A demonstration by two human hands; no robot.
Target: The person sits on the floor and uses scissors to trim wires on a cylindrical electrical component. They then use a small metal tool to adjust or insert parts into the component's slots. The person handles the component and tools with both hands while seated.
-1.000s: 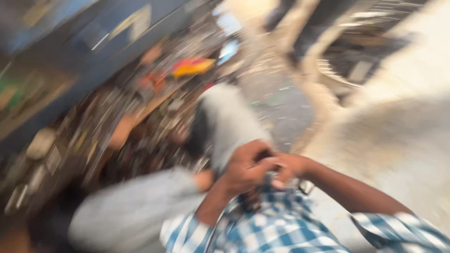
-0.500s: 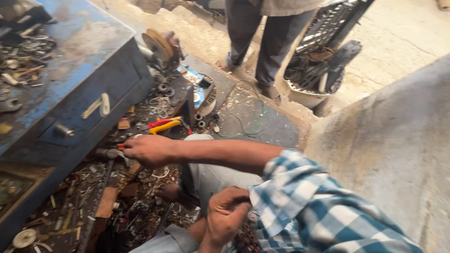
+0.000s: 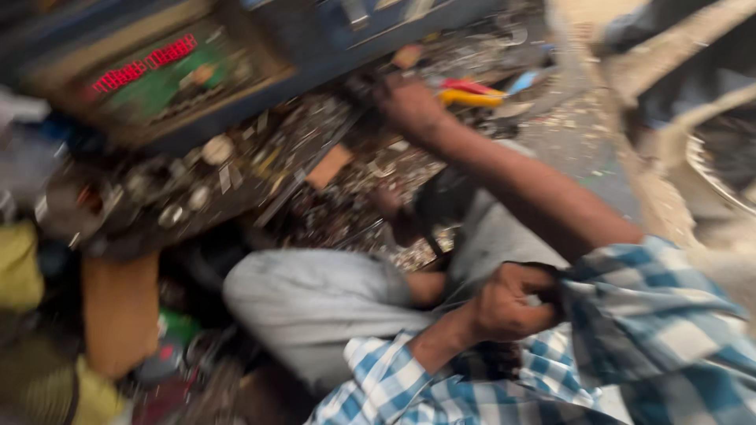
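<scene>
Scrap heap point(image 3: 346, 197): loose metal bits on the ground at the foot of the blue cabinet point(image 3: 315, 39); yellow-red handled tool point(image 3: 472, 94) at its far edge.
R hand point(image 3: 409, 106): arm full stretch, now at top of heap, just beside that tool; 0.5 s ago it was lower in the scrap. Grip too blurred, cannot tell.
L hand point(image 3: 508, 303): still a tight fist by lap, on a dark item, kind unclear.
View: has swung hard, heavy blur.
Meaning: prob. still rummaging, nothing lifted clear.
</scene>
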